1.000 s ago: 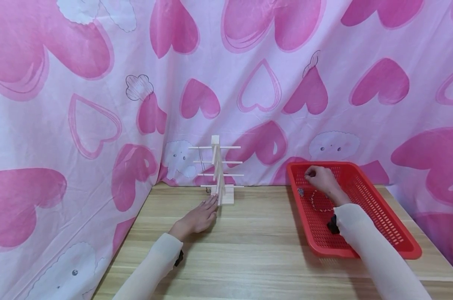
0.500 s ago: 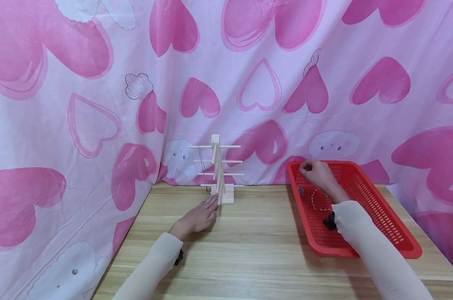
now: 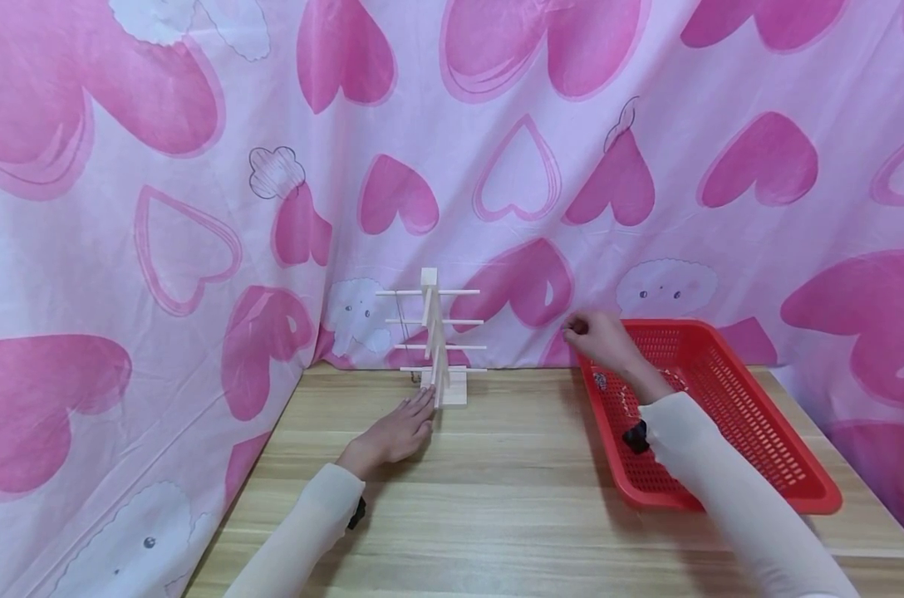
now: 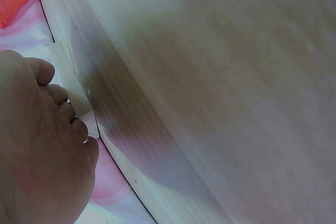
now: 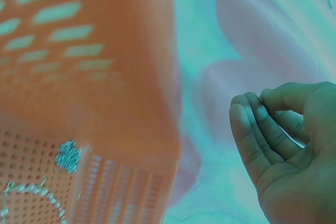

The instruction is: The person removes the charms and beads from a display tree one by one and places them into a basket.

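With the left hand (image 3: 395, 432), fingers straight, the foot of the wooden rack (image 3: 439, 349) is touched. Farther, the right hand (image 3: 601, 340) has been carried left past the red basket's rim (image 3: 609, 465), so the gap to the rack is narrowed; thumb and fingertips are together, anything pinched cannot be told.

on the table (image 3: 512, 482), the rack (image 3: 439, 349) stood left of the basket (image 3: 609, 457), with the curtain (image 3: 452, 91) behind both; in the basket, a cluster (image 3: 600, 381) lay left of a bead string (image 5: 31, 188).
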Motion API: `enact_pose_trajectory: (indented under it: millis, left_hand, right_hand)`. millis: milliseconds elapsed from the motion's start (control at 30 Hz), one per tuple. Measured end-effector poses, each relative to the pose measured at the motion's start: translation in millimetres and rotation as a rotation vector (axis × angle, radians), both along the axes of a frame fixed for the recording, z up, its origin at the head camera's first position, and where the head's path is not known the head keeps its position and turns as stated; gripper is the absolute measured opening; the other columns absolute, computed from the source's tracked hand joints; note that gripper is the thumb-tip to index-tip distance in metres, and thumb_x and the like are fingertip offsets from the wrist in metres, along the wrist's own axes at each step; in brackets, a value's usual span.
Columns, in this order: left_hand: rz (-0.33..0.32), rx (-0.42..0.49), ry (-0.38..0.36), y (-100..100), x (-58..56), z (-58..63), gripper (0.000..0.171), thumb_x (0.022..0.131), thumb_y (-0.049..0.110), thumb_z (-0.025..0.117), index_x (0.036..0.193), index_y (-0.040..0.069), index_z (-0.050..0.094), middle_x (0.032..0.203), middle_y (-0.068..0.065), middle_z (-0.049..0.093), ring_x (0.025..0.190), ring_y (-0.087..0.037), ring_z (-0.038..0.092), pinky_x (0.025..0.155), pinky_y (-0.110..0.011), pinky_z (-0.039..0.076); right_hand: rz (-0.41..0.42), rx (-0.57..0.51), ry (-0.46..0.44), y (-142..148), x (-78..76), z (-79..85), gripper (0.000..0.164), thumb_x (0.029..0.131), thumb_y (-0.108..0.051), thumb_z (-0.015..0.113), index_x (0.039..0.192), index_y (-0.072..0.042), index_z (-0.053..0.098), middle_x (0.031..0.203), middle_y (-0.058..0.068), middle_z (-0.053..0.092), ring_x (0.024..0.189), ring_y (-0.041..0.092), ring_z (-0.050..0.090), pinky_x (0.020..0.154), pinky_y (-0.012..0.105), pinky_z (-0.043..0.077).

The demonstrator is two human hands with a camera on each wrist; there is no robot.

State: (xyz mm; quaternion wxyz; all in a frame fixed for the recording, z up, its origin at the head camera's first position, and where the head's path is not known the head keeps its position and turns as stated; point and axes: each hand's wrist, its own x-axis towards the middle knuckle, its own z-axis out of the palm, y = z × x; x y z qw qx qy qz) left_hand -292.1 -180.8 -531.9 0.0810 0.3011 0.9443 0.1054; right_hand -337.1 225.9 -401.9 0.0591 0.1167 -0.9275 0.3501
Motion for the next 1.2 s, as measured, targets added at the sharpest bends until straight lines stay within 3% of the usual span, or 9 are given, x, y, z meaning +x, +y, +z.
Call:
enact_pose_trajectory:
  millis: [200, 533, 933, 1200]
  left_hand:
    - [0.005, -0.013, -0.011, 2, 2.7, 6.7, 0.059, 0.115, 0.025, 0.026, 0.167, -0.003, 0.022, 0.179, -0.017, 0.011, 0.167, -0.036, 0.014, 0.136, -0.053, 0.02]
    - [0.002, -0.007, 0.001, 1, 1.0, 5.4, 0.059, 0.115, 0.024, 0.028, 0.167, -0.004, 0.025, 0.179, -0.018, 0.014, 0.167, -0.036, 0.016, 0.135, -0.054, 0.022]
    - [0.019, -0.007, -0.014, 1, 1.0, 4.8, 0.059, 0.114, 0.025, 0.029, 0.168, -0.001, 0.025, 0.179, -0.015, 0.013, 0.167, -0.034, 0.015, 0.136, -0.052, 0.02]
    - [0.028, -0.001, -0.014, 2, 0.5, 4.6, 0.059, 0.115, 0.026, 0.028, 0.168, 0.001, 0.024, 0.18, -0.014, 0.013, 0.167, -0.033, 0.014, 0.136, -0.052, 0.02]
  right_hand:
    - [0.052, 0.003, 0.037, -21, 0.6, 8.0, 0.02, 0.102, -0.016, 0.069, 0.115, -0.002, 0.076, 0.106, 0.016, 0.076, 0.091, 0.027, 0.065, 0.081, 0.038, 0.062]
    - [0.109, -0.006, 0.025, -57, 0.4, 8.1, 0.017, 0.1, -0.017, 0.072, 0.112, -0.005, 0.077, 0.102, 0.011, 0.075, 0.089, 0.026, 0.066, 0.08, 0.037, 0.062]
    - [0.216, 0.03, 0.058, -111, 6.4, -9.7, 0.013, 0.1, -0.014, 0.069, 0.101, -0.007, 0.079, 0.089, 0.004, 0.075, 0.082, 0.016, 0.065, 0.078, 0.032, 0.059]
    - [0.268, 0.013, 0.056, -142, 8.9, -27.1, 0.012, 0.099, -0.012, 0.07, 0.101, -0.004, 0.079, 0.091, 0.005, 0.078, 0.084, 0.014, 0.069, 0.079, 0.031, 0.06]
